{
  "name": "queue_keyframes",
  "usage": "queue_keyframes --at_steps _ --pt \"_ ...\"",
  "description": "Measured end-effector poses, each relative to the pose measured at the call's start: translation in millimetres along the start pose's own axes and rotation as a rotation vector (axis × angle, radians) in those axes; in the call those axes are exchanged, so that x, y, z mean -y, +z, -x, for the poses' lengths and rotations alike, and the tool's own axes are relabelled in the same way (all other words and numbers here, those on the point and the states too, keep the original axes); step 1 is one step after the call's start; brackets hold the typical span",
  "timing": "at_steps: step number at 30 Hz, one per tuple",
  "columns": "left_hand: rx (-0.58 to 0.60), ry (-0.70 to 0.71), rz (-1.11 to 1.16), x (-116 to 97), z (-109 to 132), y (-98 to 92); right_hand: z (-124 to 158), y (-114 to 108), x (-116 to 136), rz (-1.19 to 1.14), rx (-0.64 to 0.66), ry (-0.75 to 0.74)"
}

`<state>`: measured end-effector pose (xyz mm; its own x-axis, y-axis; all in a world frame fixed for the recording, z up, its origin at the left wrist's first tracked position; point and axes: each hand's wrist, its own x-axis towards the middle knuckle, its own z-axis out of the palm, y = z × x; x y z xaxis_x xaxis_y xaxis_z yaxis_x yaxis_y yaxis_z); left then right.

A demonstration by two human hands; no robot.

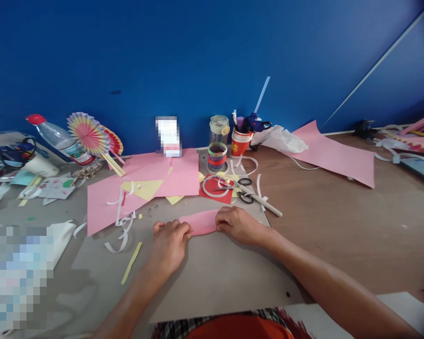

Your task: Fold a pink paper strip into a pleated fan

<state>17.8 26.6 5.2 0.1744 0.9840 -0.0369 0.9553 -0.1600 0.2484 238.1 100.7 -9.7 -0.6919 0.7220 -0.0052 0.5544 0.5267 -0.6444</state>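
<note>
A narrow piece of pink paper point(203, 222) stretches between my hands, low over the grey board on the table. My left hand point(171, 240) is closed, pinching the paper's left end. At its right end, my right hand point(238, 223) pinches it between thumb and fingers. Just beyond my right hand lie scissors point(245, 194) with black handles, a pale stick point(263, 201) and a red paper square point(222, 195). Larger pink sheets point(104, 200) spread out behind my left hand, with a yellow paper piece point(146, 189) on them.
A drink bottle point(218, 141) and a red paper cup point(240, 141) of tools stand by the blue wall. Paper fans point(88, 134) lean against a tilted plastic bottle point(60, 141) at left. Another pink sheet point(339, 157) lies right. White strips point(122, 238) and a yellow strip point(131, 263) are scattered left.
</note>
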Motion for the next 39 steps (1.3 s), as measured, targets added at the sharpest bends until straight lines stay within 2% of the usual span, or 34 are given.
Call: queue_keyframes --at_steps 4,8,14,23,30,39 --pt "-0.051 0.048 -0.046 2.5 0.5 3.5 -3.9 -2.6 -3.0 -0.055 0.023 -0.011" --pt "-0.071 0.075 -0.137 2.4 1.4 4.4 -8.2 -4.2 -0.3 -0.056 0.029 0.04" --pt "-0.092 0.139 -0.266 1.1 2.7 4.1 -11.4 -0.1 5.1 0.079 -0.01 0.123" --pt "-0.119 0.203 -0.297 6.5 0.5 6.3 -14.5 3.5 -1.3 0.055 -0.039 0.133" --pt "-0.167 0.24 -0.346 13.7 -1.6 14.9 -13.0 3.6 -5.4 0.15 -0.039 0.053" --pt "-0.194 0.297 -0.395 9.5 0.3 8.7 -8.3 12.6 -5.7 0.426 -0.04 -0.026"
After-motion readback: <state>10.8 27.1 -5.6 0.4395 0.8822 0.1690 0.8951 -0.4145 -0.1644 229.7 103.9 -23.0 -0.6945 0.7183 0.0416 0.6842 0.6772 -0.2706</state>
